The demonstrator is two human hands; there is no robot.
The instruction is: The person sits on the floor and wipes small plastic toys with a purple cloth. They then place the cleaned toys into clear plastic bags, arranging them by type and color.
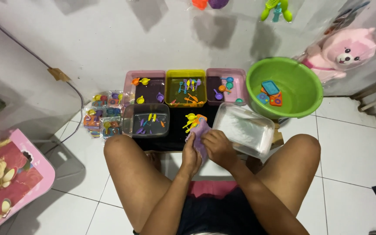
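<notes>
A purple cloth (200,135) is gripped between the left hand (191,155) and right hand (217,147), above the black worktop (177,130), beside a clear tub (245,129). Wiping seems underway; a firm hold is needed.

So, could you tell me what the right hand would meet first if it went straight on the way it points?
Probably the purple cloth it already grips; past that, the small yellow and orange toys, though depth is unclear.

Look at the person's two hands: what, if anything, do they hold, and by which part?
Both the left hand and right hand grip a purple cloth, bunched by its lower end.
</notes>
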